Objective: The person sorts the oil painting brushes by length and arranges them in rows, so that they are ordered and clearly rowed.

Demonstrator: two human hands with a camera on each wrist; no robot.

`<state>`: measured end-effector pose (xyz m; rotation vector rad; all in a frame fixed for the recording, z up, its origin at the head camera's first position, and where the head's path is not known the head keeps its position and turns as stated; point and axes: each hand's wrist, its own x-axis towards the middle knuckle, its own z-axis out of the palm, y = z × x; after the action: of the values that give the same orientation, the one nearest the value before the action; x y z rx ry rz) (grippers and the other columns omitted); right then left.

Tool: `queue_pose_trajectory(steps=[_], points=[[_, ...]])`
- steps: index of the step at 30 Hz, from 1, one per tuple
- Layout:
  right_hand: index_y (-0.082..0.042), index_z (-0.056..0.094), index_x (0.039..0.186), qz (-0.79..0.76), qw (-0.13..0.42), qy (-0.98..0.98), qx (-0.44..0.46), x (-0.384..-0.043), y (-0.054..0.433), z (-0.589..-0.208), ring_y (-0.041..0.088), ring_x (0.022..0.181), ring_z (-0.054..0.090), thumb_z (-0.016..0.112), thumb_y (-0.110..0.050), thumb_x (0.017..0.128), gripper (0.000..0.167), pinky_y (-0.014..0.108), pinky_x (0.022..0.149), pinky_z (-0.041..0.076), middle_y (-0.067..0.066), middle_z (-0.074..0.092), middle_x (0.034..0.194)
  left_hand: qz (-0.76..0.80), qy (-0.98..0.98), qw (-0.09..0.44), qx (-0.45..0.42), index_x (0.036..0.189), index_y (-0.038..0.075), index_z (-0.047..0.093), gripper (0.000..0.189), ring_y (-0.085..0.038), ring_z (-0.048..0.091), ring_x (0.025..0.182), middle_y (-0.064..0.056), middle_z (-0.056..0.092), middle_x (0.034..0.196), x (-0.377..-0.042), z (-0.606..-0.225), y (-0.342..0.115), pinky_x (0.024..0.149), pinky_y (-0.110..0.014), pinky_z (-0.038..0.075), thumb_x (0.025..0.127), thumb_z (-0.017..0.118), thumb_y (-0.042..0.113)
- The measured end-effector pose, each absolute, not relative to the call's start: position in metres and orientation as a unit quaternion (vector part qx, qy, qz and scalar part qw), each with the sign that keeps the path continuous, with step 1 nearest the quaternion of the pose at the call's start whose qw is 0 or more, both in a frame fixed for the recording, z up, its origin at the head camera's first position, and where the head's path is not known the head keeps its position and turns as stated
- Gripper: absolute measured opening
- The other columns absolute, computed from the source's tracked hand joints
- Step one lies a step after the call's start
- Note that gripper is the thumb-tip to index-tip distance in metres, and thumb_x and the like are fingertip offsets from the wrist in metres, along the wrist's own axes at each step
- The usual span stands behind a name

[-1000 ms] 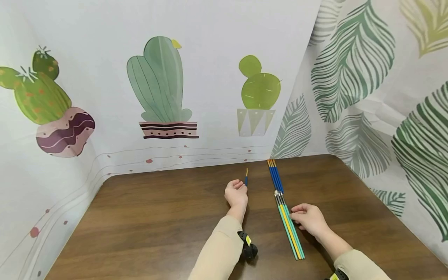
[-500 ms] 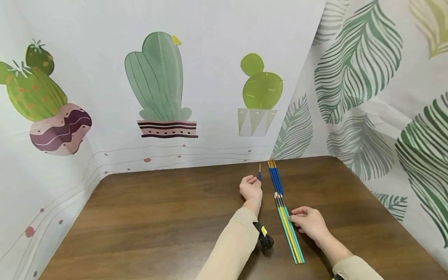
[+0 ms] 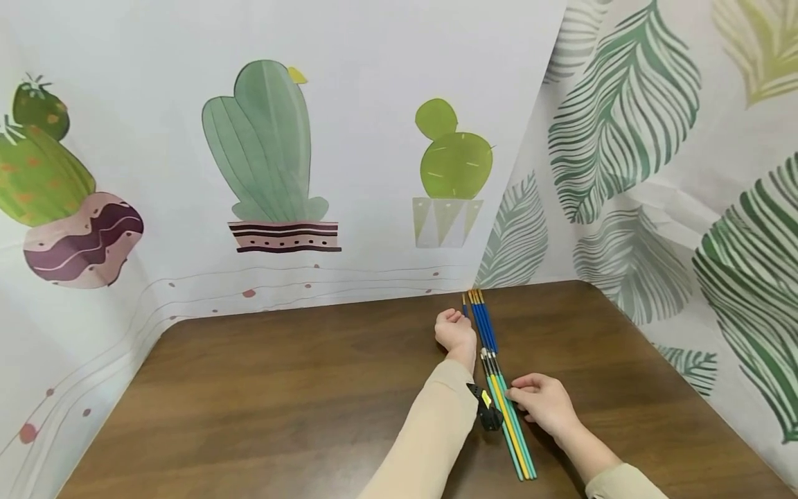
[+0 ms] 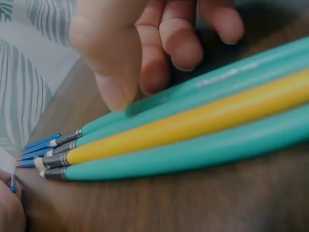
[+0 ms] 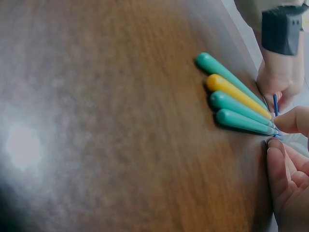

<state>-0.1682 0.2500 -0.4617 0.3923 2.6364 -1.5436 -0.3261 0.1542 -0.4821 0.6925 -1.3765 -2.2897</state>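
Note:
My left hand (image 3: pixel 457 335) pinches a blue paintbrush (image 3: pixel 464 305), bristles pointing to the table's far edge. That brush lies just left of a row of several blue paintbrushes (image 3: pixel 483 322). Nearer, three green paintbrushes and a yellow paintbrush (image 4: pixel 188 121) lie side by side, bristles facing away. My right hand (image 3: pixel 545 404) is beside this bundle, thumb and forefinger pinching the rightmost green paintbrush (image 3: pixel 519 430). In the right wrist view, the handle end of the held blue paintbrush (image 5: pixel 275 104) shows beneath my left hand.
The brown wooden table (image 3: pixel 280 388) ends at a cloth backdrop (image 3: pixel 368 138) printed with cacti and leaves. A black wrist camera (image 3: pixel 489 416) on the left sleeve hides part of the near brushes.
My left hand has carried the blue paintbrush rightward, up close to the blue row. My right hand has stayed by the green paintbrush.

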Motion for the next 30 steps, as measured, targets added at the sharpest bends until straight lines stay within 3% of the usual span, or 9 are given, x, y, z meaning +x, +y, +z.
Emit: queue_pose_trajectory(steps=[4, 9, 11, 15, 19, 23, 26, 30], points=[[0.005, 0.063, 0.103, -0.501, 0.028, 0.855, 0.131, -0.167, 0.245, -0.463, 0.014, 0.067, 0.06, 0.07, -0.018, 0.08, 0.033, 0.03, 0.055, 0.053, 0.009, 0.071, 0.083, -0.86, -0.415, 0.219, 0.202, 0.081, -0.004, 0.062, 0.022, -0.034, 0.06, 0.075, -0.02, 0.058, 0.075, -0.364, -0.531, 0.164, 0.066, -0.045, 0.056, 0.075, 0.05, -0.021], [0.004, 0.064, 0.102, -0.499, 0.022, 0.857, 0.129, -0.167, 0.242, -0.464, 0.014, 0.067, 0.06, 0.07, -0.018, 0.08, 0.032, 0.029, 0.054, 0.053, 0.01, 0.071, 0.084, -0.879, -0.384, 0.185, 0.215, 0.089, -0.009, 0.06, 0.016, -0.041, 0.057, 0.083, -0.028, 0.057, 0.085, -0.41, -0.582, 0.175, 0.075, -0.054, 0.054, 0.081, 0.049, -0.017], [0.005, 0.064, 0.101, -0.498, 0.019, 0.858, 0.127, -0.168, 0.241, -0.463, 0.014, 0.066, 0.06, 0.07, -0.017, 0.08, 0.031, 0.029, 0.053, 0.053, 0.01, 0.071, 0.084, -0.867, -0.404, 0.184, 0.228, 0.09, -0.007, 0.061, 0.019, -0.038, 0.06, 0.083, -0.025, 0.059, 0.086, -0.419, -0.593, 0.177, 0.074, -0.052, 0.056, 0.076, 0.055, -0.019], [0.004, 0.064, 0.1, -0.498, 0.017, 0.858, 0.126, -0.169, 0.241, -0.463, 0.014, 0.066, 0.059, 0.07, -0.017, 0.08, 0.03, 0.028, 0.053, 0.053, 0.01, 0.071, 0.083, -0.84, -0.44, 0.234, 0.216, 0.078, 0.006, 0.063, 0.031, -0.025, 0.06, 0.067, -0.009, 0.059, 0.071, -0.428, -0.608, 0.18, 0.056, -0.038, 0.055, 0.064, 0.064, -0.021], [0.005, 0.065, 0.1, -0.496, 0.017, 0.859, 0.124, -0.172, 0.242, -0.463, 0.014, 0.066, 0.059, 0.068, -0.018, 0.082, 0.029, 0.028, 0.053, 0.053, 0.009, 0.071, 0.083, -0.769, -0.566, 0.188, 0.229, 0.086, 0.002, 0.065, 0.029, -0.028, 0.065, 0.073, -0.014, 0.065, 0.077, -0.379, -0.545, 0.157, 0.062, -0.038, 0.057, 0.064, 0.072, -0.016], [0.004, 0.064, 0.101, -0.497, 0.021, 0.86, 0.119, -0.175, 0.244, -0.463, 0.014, 0.068, 0.06, 0.066, -0.019, 0.085, 0.028, 0.028, 0.055, 0.054, 0.008, 0.07, 0.083, -0.678, -0.698, 0.123, 0.195, 0.103, -0.006, 0.063, 0.031, -0.032, 0.067, 0.086, -0.021, 0.069, 0.092, -0.315, -0.469, 0.124, 0.07, -0.028, 0.056, 0.073, 0.07, -0.007], [0.004, 0.063, 0.105, -0.507, 0.032, 0.854, 0.108, -0.179, 0.249, -0.464, 0.014, 0.071, 0.061, 0.063, -0.02, 0.087, 0.03, 0.029, 0.058, 0.055, 0.008, 0.07, 0.085, -0.636, -0.76, 0.076, 0.11, 0.119, -0.004, 0.056, 0.042, -0.03, 0.066, 0.094, -0.022, 0.068, 0.102, -0.298, -0.456, 0.096, 0.077, -0.027, 0.055, 0.08, 0.068, 0.005], [0.004, 0.058, 0.116, -0.514, 0.058, 0.853, 0.065, -0.19, 0.259, -0.458, 0.016, 0.072, 0.063, 0.062, -0.026, 0.09, 0.04, 0.031, 0.058, 0.056, 0.011, 0.069, 0.092, -0.572, -0.82, 0.01, -0.011, 0.137, 0.002, 0.043, 0.065, -0.032, 0.059, 0.113, -0.021, 0.061, 0.124, -0.302, -0.453, 0.042, 0.096, -0.041, 0.05, 0.085, 0.069, 0.031]])
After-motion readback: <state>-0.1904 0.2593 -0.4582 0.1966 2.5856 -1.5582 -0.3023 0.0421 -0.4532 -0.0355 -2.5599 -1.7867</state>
